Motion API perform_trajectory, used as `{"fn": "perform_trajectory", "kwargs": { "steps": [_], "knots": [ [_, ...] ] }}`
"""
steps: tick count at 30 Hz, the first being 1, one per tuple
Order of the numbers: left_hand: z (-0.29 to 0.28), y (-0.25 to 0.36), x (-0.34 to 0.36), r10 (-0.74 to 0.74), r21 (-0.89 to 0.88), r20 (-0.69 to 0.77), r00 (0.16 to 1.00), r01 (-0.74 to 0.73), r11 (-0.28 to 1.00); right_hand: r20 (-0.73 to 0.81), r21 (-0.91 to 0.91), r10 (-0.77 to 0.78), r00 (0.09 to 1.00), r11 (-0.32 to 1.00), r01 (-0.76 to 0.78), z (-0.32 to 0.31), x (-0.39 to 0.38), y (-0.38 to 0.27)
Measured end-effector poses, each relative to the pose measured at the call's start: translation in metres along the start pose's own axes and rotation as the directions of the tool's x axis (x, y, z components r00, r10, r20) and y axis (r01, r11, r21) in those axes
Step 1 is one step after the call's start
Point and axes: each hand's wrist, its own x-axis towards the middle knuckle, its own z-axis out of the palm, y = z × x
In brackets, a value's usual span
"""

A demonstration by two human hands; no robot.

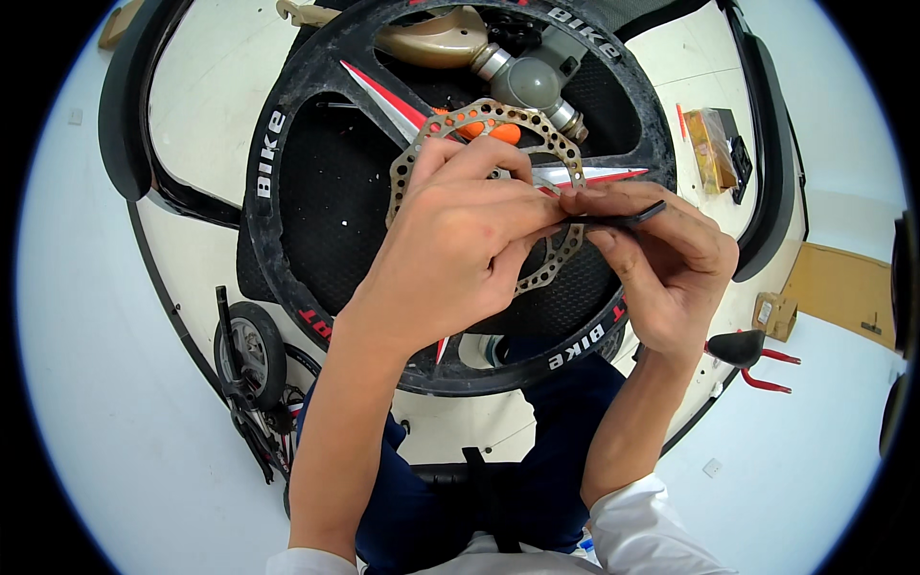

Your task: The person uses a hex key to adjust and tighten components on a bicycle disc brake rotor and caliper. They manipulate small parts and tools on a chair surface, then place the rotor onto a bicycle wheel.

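Here, in the centre of the frame, both hands meet over the hub of a black bicycle wheel (316, 192) that lies flat on a pale table (206, 86). A perforated brake disc (479, 117) sits on the hub, its upper arc showing above the knuckles and a short stretch of its lower arc showing below them. The left hand (450, 244) rests on the disc with its fingers curled tight near the centre; what they pinch there, if anything, cannot be told, since the hand covers it. The right hand (661, 264), just right of centre, is closed on a slim black tool (623, 218), probably a hex key, whose tip points left toward the hidden middle of the disc.

Judging by this, the disc is already seated on the hub and the work is at the fastening stage. Whether any bolts are in or tight cannot be seen, because the hands hide the bolt circle.

An orange-handled tool (494, 132) lies under the disc's upper arc. At the top, a tan frame piece (431, 40) and a grey axle part (525, 81) lie across the wheel. A small packet (711, 144) lies at the upper right, red-handled pliers (757, 359) at the right, and a small wheel (251, 353) at the lower left.
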Motion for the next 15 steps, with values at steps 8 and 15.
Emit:
{"fn": "perform_trajectory", "kwargs": {
  "steps": [8, 15],
  "knots": [
    [0.0, -0.003, -0.004, -0.066, -0.037, -0.028, 0.997, 0.065, 0.997, -0.069, -0.077, -0.022, 0.997, 0.997, 0.017, 0.001, -0.005, 0.011],
    [-0.003, 0.0, -0.002, -0.046, 0.037, 0.044, 0.998, 0.044, 0.998, -0.073, 0.068, 0.075, 0.994, 0.995, -0.07, 0.012, -0.004, 0.007]
  ]
}}
